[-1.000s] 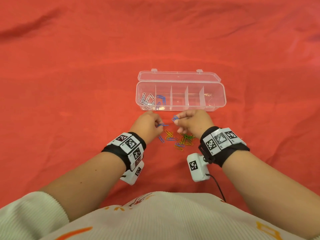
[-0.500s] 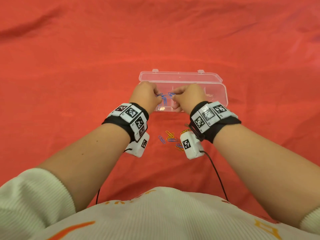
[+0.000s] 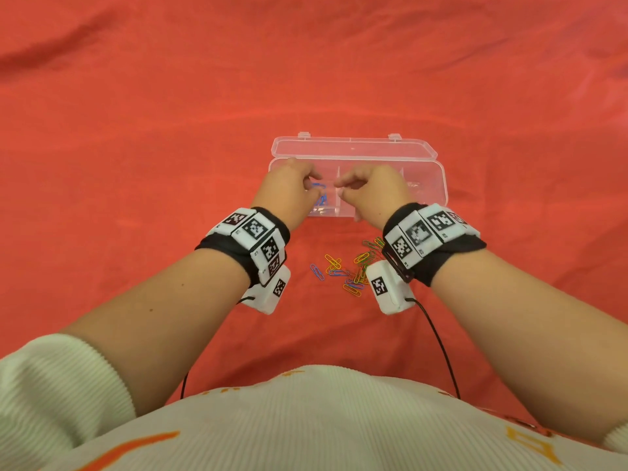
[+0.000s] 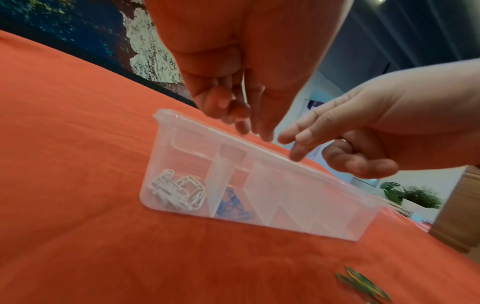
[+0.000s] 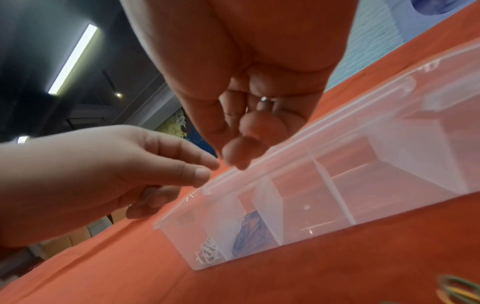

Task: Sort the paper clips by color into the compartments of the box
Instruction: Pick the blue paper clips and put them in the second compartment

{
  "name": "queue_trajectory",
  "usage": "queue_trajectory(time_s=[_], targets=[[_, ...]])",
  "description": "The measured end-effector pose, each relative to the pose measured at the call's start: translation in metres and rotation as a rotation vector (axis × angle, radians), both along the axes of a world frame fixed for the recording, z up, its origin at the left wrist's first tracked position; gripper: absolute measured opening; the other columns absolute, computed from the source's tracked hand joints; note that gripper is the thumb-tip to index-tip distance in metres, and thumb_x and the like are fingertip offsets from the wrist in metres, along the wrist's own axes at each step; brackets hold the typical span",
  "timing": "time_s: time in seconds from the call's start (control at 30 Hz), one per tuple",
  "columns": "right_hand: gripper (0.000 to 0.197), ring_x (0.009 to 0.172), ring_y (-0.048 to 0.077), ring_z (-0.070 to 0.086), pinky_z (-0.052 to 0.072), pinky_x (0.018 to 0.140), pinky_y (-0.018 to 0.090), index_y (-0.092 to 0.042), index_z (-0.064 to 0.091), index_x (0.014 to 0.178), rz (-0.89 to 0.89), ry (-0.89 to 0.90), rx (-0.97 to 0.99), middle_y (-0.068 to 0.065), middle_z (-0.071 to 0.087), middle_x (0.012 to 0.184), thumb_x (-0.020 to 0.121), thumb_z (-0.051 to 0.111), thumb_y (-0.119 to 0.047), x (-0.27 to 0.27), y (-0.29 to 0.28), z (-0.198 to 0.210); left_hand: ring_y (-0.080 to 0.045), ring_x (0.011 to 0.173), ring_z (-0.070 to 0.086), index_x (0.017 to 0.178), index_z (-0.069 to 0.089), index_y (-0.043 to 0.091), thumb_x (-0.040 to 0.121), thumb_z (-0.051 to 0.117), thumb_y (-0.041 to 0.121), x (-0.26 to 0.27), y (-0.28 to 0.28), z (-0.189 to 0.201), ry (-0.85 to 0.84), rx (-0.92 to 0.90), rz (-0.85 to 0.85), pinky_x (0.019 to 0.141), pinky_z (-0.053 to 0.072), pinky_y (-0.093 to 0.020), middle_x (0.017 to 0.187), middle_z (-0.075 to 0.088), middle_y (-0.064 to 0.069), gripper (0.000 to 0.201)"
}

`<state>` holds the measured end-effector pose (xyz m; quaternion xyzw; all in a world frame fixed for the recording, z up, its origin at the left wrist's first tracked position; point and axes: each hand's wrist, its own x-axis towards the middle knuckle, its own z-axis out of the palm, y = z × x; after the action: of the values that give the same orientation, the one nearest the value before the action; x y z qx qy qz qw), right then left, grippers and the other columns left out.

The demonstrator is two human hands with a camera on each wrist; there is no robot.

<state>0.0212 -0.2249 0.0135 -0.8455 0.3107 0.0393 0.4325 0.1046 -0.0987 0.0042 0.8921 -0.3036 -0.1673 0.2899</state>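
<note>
A clear plastic box [image 3: 440, 185] with several compartments lies open on the red cloth. White paper clips [image 4: 176, 191] fill its leftmost compartment, and blue paper clips [image 3: 321, 198] [image 4: 232, 203] [image 5: 249, 232] lie in the one beside it. My left hand [image 3: 311, 185] [image 4: 255, 131] hovers over the blue compartment with its fingers loosely bent and nothing between them. Close to its right, my right hand [image 3: 343, 188] [image 5: 233, 158] hangs over the box, also holding nothing. A mixed pile of paper clips [image 3: 353, 270] lies on the cloth in front of the box.
The box lid [image 3: 353, 149] lies folded back behind the box. The three right-hand compartments look bare in the wrist views. Red cloth [image 3: 136, 164] covers the whole surface. Cables run from both wrist cameras toward my body.
Both hands rose from the pile to the box, each pinching a blue clip. Their fingers have since loosened and the clips are gone from them.
</note>
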Motion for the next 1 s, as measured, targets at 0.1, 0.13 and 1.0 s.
queue_trajectory(time_s=[0.1,0.13,1.0], targets=[[0.014,0.035,-0.008,0.05,0.039,0.043,0.01,-0.02,0.07,0.089,0.075,-0.011,0.004,-0.001,0.059,0.077,0.081,0.063,-0.012,-0.024,-0.002,0.001,-0.003,0.064,0.041,0.099,0.057,0.017,0.076,0.066,0.013,-0.016,0.017,-0.002,0.007,-0.11,-0.09,0.06,0.025,-0.019,0.083,0.052,0.002,0.025],[0.012,0.035,-0.008,0.05,0.037,0.041,0.007,-0.02,0.07,0.088,0.117,0.019,0.015,-0.001,0.059,0.076,0.081,0.064,-0.013,-0.032,-0.003,0.001,0.001,0.062,0.04,0.099,0.056,0.016,0.075,0.067,0.011,-0.022,0.023,-0.005,0.039,-0.123,-0.126,0.061,0.026,-0.019,0.084,0.051,0.002,0.027],[0.01,0.074,0.019,0.06,0.048,0.073,0.031,-0.027,0.059,0.074,0.087,0.322,-0.088,-0.009,0.054,0.061,0.074,0.069,-0.023,-0.112,0.034,-0.052,-0.027,0.102,0.051,0.091,0.056,0.013,0.086,0.059,0.027,-0.073,0.051,-0.056,0.123,0.323,-0.299,0.081,0.045,-0.042,0.105,0.05,-0.009,0.015]])
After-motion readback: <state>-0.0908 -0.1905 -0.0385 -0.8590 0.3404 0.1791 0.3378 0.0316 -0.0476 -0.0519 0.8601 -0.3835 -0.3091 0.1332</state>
